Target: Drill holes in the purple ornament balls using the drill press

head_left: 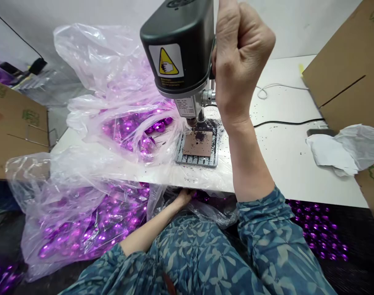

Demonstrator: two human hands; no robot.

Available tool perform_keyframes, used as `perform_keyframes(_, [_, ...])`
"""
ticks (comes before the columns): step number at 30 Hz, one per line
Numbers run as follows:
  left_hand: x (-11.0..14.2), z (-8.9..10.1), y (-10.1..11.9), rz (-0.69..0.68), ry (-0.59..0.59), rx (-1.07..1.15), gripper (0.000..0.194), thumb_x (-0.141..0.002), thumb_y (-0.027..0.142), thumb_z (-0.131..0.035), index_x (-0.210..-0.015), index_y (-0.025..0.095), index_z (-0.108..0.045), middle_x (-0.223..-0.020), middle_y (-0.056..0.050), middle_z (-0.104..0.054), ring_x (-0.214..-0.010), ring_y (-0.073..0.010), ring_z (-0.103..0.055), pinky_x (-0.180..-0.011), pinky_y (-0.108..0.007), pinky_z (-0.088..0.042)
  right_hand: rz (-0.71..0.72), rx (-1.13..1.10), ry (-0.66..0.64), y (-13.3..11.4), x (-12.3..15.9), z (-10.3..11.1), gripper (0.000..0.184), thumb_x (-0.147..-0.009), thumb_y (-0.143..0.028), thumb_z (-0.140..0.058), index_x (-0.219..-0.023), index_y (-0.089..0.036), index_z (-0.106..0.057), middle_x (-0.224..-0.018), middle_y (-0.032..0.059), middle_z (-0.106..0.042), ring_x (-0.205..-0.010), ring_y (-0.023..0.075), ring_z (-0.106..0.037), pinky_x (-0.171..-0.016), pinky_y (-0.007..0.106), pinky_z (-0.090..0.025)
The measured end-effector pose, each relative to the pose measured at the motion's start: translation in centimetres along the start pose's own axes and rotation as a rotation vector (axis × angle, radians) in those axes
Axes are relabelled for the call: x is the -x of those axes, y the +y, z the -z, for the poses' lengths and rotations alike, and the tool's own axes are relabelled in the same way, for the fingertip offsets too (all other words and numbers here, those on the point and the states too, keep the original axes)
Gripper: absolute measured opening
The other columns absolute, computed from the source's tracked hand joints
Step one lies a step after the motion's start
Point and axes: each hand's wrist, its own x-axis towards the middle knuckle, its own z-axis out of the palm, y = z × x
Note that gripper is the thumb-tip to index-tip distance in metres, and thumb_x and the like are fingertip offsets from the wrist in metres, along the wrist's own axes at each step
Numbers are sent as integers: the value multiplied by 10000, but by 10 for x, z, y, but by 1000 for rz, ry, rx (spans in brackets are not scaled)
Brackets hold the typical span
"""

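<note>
Fingers (240, 37) of the right hand (239, 69) curled together against the black drill press head (174, 37), mid-tabletop.
Near the edge, the left hand (183, 198) meets a clear plastic bag (82, 213) of purple baubles (91, 223) below the tabletop (297, 172); its fingers are hidden.

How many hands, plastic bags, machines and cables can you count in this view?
Bare human hands: 2
Clear plastic bags of shiny purple baubles: 2
Black bench drill press: 1
Cables, one white, one black: 2
Total: 7
</note>
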Motion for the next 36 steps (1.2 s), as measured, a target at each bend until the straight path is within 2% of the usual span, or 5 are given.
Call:
perform_keyframes(7, [42, 79, 93, -268, -358, -272, 243, -979, 422, -715, -1040, 208, -812, -989, -79, -843, -914, -272, -790, -893, -385, -614, 130, -1, 61, 11, -7, 0, 675, -873, -868, -516, -657, -290, -243, -611, -49, -268, -581, 106, -219, -580, 322, -279])
perform_keyframes(11, [15, 154, 157, -350, 115, -312, 345, -1094, 468, -554, -1053, 185, -746, -829, -77, -761, -697, -229, -709, -699, -355, -587, 95, 15, 64, 11, -8, 0, 704, -854, -894, -506, -650, -275, -241, -614, -45, -258, -608, 102, -202, -597, 312, -261])
perform_keyframes(15, [-49, 190, 188, -329, 473, -771, 310, -1036, 178, -576, -1310, 130, -712, -1300, -246, -745, -1183, -403, -746, -1061, -553, -582, 34, 72, 0, 11, -7, 5, 688, -869, -891, -486, -634, -279, -280, -596, -45, -250, -563, 119, -259, -610, 345, -284])
perform_keyframes(22, [-115, 198, 193, -239, 449, -833, 436, -960, 101, -646, -1393, 105, -697, -1425, -284, -685, -1359, -456, -673, -1179, -561, -500, 43, 69, 33, 8, -6, 6, 699, -855, -895, -536, -595, -297, -284, -540, -45, -248, -521, 148, -237, -585, 390, -253])
perform_keyframes(36, [-38, 160, 171, -240, 50, 864, 295, -970, 356, -758, -1212, 209, -673, -1087, -60, -798, -910, -206, -798, -830, -359, -695, 90, 93, 48, 0, -5, 2, 658, -826, -874, -519, -606, -297, -293, -512, -62, -317, -466, 123, -296, -570, 377, -276])
